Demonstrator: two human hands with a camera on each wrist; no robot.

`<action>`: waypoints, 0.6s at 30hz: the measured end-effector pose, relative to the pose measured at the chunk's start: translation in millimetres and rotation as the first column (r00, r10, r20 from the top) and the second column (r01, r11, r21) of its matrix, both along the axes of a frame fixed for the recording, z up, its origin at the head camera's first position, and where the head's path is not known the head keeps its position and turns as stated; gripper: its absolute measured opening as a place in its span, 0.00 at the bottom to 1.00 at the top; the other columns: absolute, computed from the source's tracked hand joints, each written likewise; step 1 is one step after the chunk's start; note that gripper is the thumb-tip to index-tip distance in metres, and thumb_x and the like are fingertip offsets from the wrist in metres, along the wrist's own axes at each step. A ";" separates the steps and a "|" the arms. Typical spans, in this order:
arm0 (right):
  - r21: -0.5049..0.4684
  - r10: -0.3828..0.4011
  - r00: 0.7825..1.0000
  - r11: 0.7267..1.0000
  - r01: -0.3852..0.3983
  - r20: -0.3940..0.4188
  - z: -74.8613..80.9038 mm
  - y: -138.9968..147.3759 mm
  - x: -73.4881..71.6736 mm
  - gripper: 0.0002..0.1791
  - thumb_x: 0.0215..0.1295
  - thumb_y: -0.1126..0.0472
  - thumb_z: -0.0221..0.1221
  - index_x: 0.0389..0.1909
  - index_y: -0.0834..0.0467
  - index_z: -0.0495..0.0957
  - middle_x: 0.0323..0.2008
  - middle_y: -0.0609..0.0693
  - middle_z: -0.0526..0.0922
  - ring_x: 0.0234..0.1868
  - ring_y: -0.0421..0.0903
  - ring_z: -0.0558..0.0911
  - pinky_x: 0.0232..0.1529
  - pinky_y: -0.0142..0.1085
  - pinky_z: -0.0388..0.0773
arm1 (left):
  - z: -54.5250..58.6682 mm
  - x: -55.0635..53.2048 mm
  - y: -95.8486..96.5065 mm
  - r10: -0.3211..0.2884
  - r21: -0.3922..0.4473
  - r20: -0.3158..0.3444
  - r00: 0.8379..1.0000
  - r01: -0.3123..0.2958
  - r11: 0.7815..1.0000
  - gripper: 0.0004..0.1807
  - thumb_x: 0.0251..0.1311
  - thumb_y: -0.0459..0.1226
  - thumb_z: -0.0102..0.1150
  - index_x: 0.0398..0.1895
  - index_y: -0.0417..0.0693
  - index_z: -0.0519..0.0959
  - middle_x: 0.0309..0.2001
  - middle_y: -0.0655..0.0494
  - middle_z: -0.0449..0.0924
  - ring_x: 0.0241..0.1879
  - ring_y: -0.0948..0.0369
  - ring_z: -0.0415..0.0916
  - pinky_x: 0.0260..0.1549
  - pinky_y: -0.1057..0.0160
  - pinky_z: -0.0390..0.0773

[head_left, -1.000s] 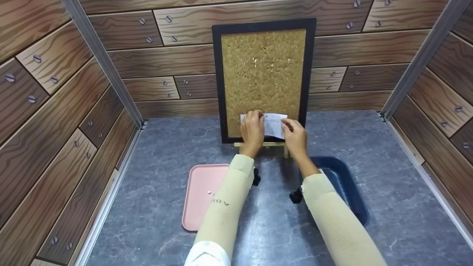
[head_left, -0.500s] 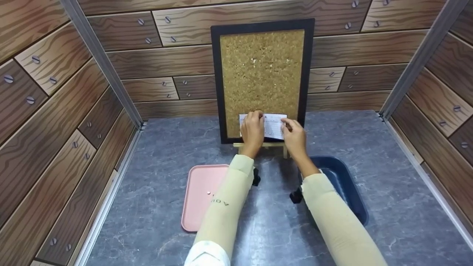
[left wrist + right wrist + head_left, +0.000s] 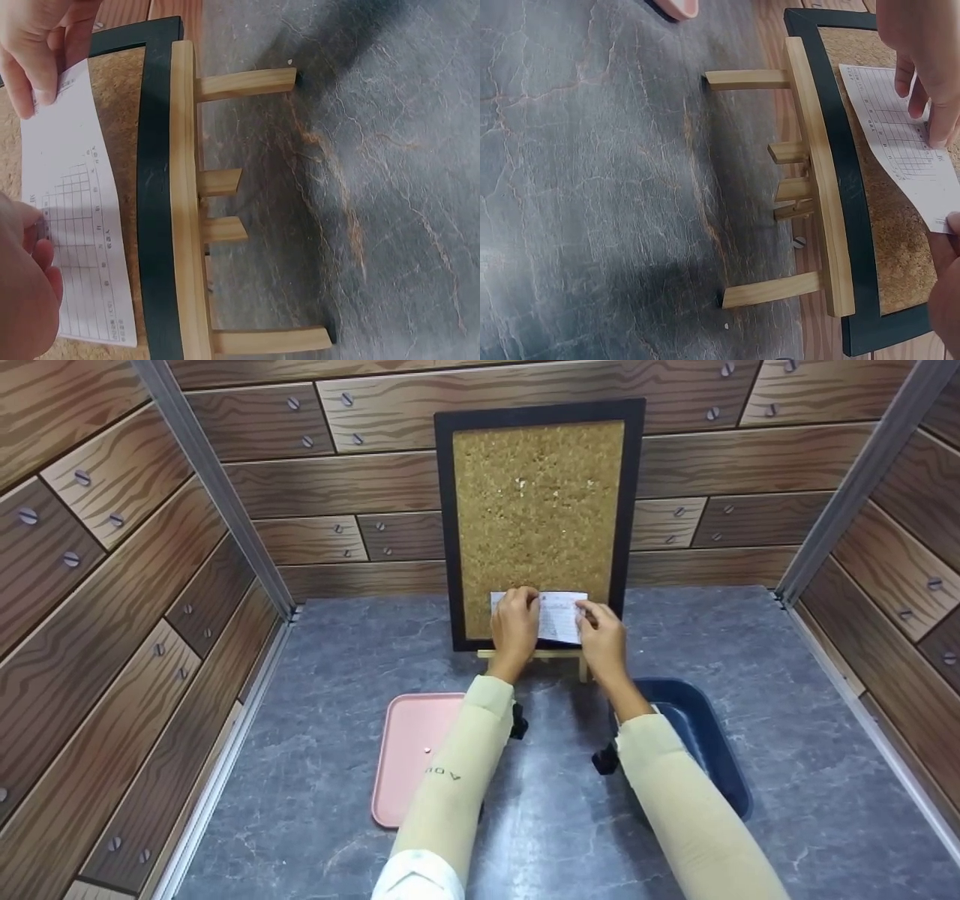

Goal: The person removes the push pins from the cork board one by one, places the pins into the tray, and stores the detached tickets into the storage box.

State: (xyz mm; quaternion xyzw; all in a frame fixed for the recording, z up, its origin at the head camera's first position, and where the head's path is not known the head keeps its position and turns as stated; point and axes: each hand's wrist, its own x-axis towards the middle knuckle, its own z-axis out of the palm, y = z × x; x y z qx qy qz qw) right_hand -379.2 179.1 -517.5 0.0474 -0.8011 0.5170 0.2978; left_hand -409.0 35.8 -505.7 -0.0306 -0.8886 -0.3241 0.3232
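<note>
A white printed paper form lies against the lower part of a black-framed corkboard. The left hand covers the sheet's left part, its curled fingertips at the upper edge near the middle. Whether anything small sits between those fingertips is hidden. At the sheet's right edge, the right hand pinches the upper corner between thumb and fingers. In the left wrist view, the form's grid shows between the left hand and the right hand. A wooden easel supports the board.
A pink tray lies at the left, partly under the left forearm, with a small white object in it. A dark blue bin stands at the right beneath the right forearm. Wood-patterned walls enclose the grey marbled tabletop.
The paper's right part, bent and tilted a second ago, now lies flatter and straighter against the board. Both hands stay in nearly the same places; the head view has shifted slightly.
</note>
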 end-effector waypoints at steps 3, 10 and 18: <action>-0.001 -0.003 1.000 1.000 0.003 -0.003 -0.5 -1.6 0.9 0.14 0.63 0.76 0.60 0.48 0.66 0.84 0.44 0.62 0.85 0.43 0.55 0.84 0.44 0.34 0.76 | 0.2 3.1 -3.7 -0.008 0.001 0.018 1.000 0.008 1.000 0.05 0.65 0.42 0.63 0.39 0.55 0.86 0.39 0.60 0.86 0.42 0.59 0.84 0.38 0.57 0.81; 0.011 0.012 1.000 1.000 -0.012 -0.022 -1.2 0.8 3.5 0.14 0.63 0.77 0.59 0.48 0.67 0.84 0.43 0.63 0.85 0.44 0.56 0.84 0.45 0.35 0.77 | 0.3 12.7 -9.7 -0.051 0.023 0.012 0.999 0.050 0.998 0.05 0.65 0.42 0.64 0.38 0.54 0.86 0.37 0.60 0.86 0.39 0.61 0.84 0.38 0.59 0.81; 0.020 0.025 0.998 1.000 -0.024 -0.050 -1.6 1.2 4.9 0.13 0.63 0.77 0.59 0.47 0.68 0.85 0.43 0.63 0.85 0.45 0.55 0.82 0.47 0.31 0.74 | 4.6 23.8 -19.1 -0.180 0.136 0.026 0.983 0.175 0.975 0.05 0.64 0.40 0.65 0.39 0.51 0.86 0.38 0.59 0.87 0.35 0.63 0.81 0.38 0.65 0.78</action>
